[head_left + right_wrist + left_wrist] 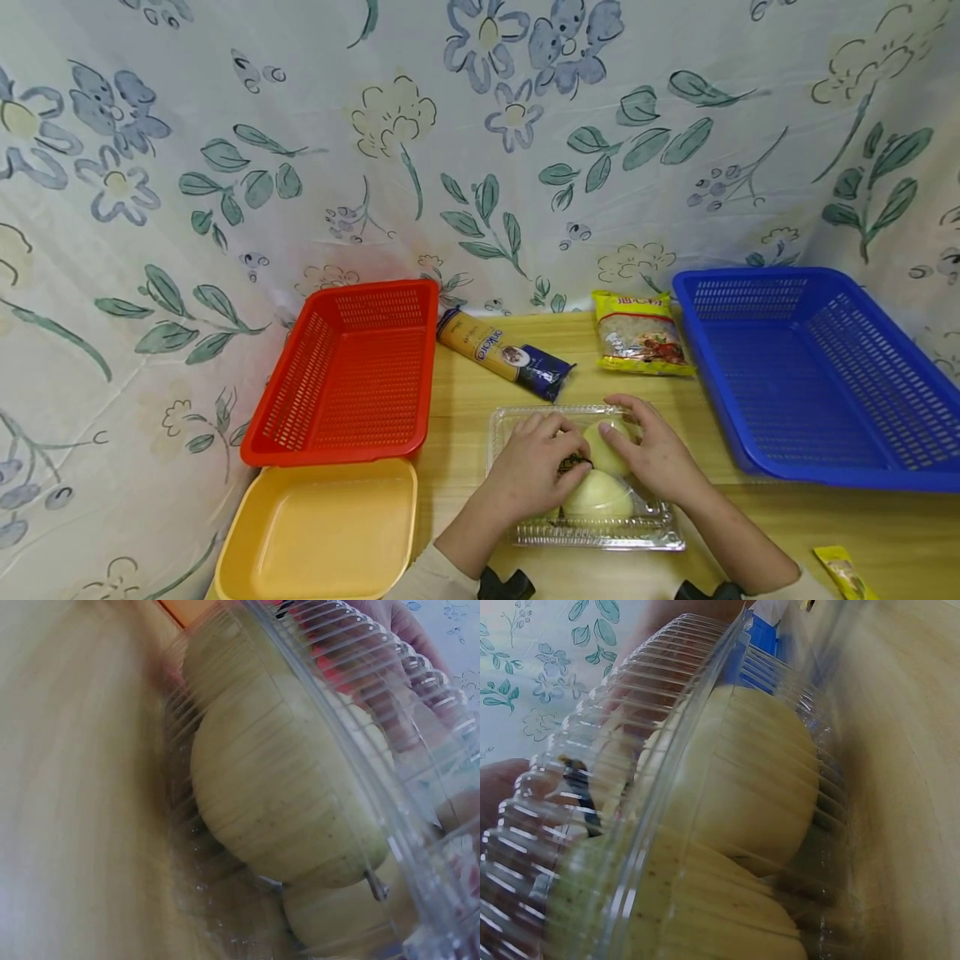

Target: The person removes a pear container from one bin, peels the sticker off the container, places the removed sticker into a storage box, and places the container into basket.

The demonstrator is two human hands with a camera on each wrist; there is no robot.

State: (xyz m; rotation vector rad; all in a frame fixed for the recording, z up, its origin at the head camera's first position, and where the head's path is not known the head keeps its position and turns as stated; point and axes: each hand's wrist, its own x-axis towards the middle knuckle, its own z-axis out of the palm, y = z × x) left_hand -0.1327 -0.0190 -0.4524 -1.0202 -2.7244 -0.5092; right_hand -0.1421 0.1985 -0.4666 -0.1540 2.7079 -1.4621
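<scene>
Clear plastic box (pixel 637 542) near centre, pale round fruit (pixel 600 496) inside. Right hand (pixel 660 458) over it, fingers spread; left hand (pixel 534 465) also, can't tell if gripping. Red basket (pixel 360 375) left, blue basket (pixel 795 375) right.

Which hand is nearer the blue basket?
Right. The right hand is at the right half of the clear container, left of the blue basket; the left hand is farther, at the container's left half.

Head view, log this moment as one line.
left hand: on clear box; right hand: on clear box; inside: fruit; left side: red basket; right side: blue basket
</scene>
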